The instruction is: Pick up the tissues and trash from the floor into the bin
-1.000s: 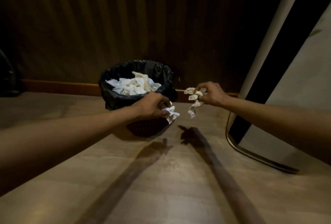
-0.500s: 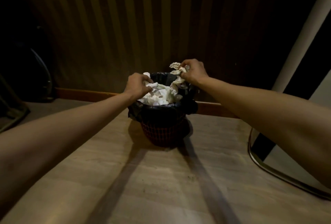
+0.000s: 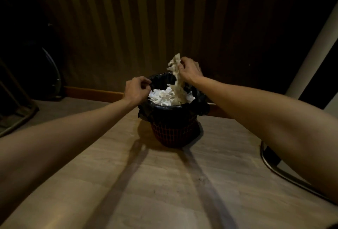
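Observation:
A small red mesh bin (image 3: 173,131) with a black liner stands on the wooden floor by the wall, filled with white crumpled tissues (image 3: 162,97). My right hand (image 3: 191,71) hovers above the bin's far right rim, pinching a bunch of beige tissues (image 3: 175,67) that trails down, blurred, into the pile. My left hand (image 3: 137,88) is at the bin's left rim with its fingers curled next to the liner; I see nothing in it.
A dark striped wall with a wooden baseboard (image 3: 91,92) rises right behind the bin. A curved metal tube (image 3: 274,169) lies on the floor at right, below a white post (image 3: 314,45). Dark furniture (image 3: 16,111) stands at far left.
Both hands carried tissues from beside the bin up over its opening. The white tissue has left my left hand. My right hand has risen, and its tissues now hang down into the bin.

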Action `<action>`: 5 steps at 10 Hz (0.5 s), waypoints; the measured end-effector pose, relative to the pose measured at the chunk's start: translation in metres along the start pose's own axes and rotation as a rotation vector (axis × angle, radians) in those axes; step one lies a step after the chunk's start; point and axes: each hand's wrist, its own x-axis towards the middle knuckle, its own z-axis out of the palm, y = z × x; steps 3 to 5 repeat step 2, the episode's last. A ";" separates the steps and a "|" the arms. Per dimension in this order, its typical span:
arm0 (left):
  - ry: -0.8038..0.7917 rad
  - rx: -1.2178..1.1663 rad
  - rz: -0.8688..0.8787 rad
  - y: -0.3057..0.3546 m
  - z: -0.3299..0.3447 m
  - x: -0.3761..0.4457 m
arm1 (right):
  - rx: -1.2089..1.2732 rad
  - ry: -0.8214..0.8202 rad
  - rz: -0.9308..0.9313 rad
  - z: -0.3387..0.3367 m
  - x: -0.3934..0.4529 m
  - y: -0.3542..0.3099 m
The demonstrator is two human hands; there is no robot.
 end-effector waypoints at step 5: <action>0.034 0.156 -0.046 -0.035 -0.022 -0.024 | 0.007 -0.035 -0.035 0.010 -0.005 -0.018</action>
